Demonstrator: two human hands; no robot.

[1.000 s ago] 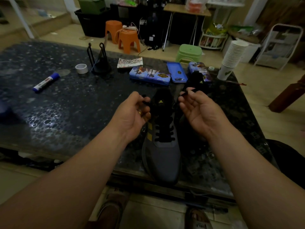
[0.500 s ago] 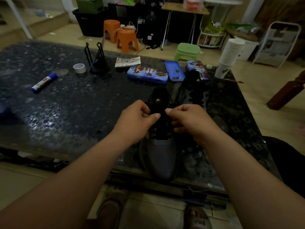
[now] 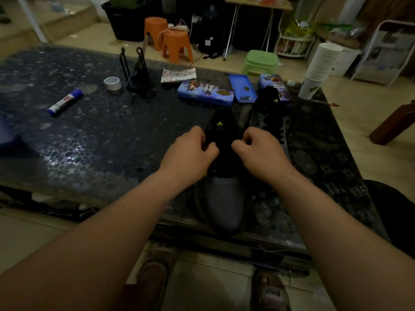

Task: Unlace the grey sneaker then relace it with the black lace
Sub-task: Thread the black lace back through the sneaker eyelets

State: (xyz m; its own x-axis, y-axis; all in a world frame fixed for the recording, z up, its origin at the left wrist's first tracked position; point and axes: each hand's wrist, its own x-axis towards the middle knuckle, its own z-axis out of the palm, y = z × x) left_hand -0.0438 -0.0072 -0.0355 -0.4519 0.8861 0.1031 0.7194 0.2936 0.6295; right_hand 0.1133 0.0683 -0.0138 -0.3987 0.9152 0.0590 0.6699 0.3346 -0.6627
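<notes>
Pebbled table (image 3: 89, 153), grey sneaker (image 3: 221, 198) lengthwise, toe toward near edge.

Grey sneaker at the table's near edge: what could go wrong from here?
The toe of the grey sneaker reaches the near edge of the table; a tug by the left hand or right hand might drag it off.
The black lace barely shows against the dark tongue in this dim light, so an eyelet could be skipped.
The second shoe lies close on the right; a loose end might snag it.

Behind left hand (image 3: 190, 153) and right hand (image 3: 263, 151), grey sneaker (image 3: 224, 198) eyelets and pinched black lace (image 3: 225, 169) ends are hidden.
</notes>
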